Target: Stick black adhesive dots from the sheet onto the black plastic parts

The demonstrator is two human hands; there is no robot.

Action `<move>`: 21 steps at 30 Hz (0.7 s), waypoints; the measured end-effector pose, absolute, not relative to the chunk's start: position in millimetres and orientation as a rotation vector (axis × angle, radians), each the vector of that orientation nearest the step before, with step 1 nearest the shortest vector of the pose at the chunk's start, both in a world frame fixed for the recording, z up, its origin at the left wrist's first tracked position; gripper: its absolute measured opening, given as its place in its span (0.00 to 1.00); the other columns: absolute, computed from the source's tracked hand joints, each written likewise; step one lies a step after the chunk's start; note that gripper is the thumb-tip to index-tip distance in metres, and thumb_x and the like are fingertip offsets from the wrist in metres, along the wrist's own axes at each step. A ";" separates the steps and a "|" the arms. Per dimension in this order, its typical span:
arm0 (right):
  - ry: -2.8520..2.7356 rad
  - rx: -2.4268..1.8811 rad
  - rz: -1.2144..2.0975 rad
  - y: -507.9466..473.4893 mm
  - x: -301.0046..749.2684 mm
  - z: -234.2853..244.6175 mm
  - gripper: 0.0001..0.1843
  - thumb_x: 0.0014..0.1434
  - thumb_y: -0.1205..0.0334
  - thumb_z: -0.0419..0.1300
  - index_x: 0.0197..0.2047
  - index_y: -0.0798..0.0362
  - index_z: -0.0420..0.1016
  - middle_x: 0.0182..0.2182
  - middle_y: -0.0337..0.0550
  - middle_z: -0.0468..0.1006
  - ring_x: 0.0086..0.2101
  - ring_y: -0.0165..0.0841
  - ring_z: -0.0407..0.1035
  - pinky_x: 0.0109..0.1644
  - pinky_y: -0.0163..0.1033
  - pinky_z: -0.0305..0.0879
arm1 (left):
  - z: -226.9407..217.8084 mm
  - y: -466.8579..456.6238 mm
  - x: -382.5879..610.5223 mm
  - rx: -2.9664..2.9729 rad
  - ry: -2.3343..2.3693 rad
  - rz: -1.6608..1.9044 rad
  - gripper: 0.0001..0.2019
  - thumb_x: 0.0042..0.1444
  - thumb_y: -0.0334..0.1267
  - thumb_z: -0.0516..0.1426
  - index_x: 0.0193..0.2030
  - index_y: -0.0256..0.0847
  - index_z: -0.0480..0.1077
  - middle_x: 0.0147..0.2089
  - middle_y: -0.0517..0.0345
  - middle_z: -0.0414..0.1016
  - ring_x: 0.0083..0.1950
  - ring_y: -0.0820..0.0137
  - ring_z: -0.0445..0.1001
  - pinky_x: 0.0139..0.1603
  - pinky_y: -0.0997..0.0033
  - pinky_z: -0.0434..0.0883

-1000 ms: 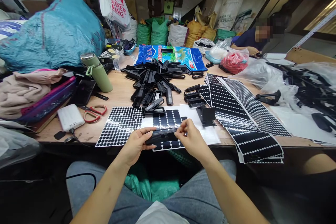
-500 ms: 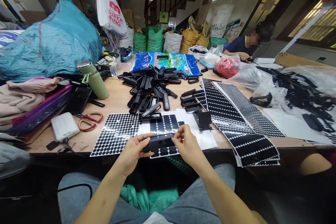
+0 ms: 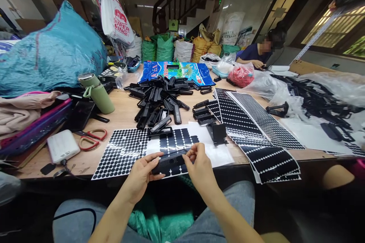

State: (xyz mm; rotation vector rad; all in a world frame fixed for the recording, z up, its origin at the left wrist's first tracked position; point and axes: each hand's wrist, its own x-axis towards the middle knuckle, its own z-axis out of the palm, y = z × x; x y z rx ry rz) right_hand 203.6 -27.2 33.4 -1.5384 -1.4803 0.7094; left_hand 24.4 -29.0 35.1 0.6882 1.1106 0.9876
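Over the front edge of the table, my left hand [image 3: 140, 171] grips the left end of a flat black plastic part [image 3: 169, 164] with a woven-look texture. The thumb lies on top and the fingers are around and under it. At its right end my right hand [image 3: 199, 165] is closed in a pinch; whether a thin sticker is between the fingertips I cannot tell. Beneath and behind the part lies a sheet of black oblong stickers [image 3: 178, 136], some gone from the backing. Left of it is a sheet of small round black stickers [image 3: 119, 152].
Behind the sheets is a heap of black plastic parts [image 3: 158, 97]. A folding black stand [image 3: 218, 133] and long sticker sheets [image 3: 242, 121] are at right. Scissors [image 3: 92, 138], a white power bank [image 3: 63, 146] and a green bottle [image 3: 98, 95] stand left. A person [image 3: 253, 55] sits far right.
The view has tilted slightly, so the table sits a little lower and further left. Both hands keep their hold on the black part, my right fingertips slightly nearer its middle.
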 end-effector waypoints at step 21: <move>-1.305 -1.676 0.865 -19.4 204.9 20.1 0.13 0.53 0.49 0.52 0.25 0.49 0.61 0.24 0.40 0.67 0.29 0.34 0.63 0.34 0.40 0.60 | 27.7 -32.3 31.9 0.636 1.192 1.101 0.14 0.47 0.35 0.60 0.43 0.36 0.71 0.42 0.52 0.73 0.37 0.68 0.74 0.33 0.66 0.76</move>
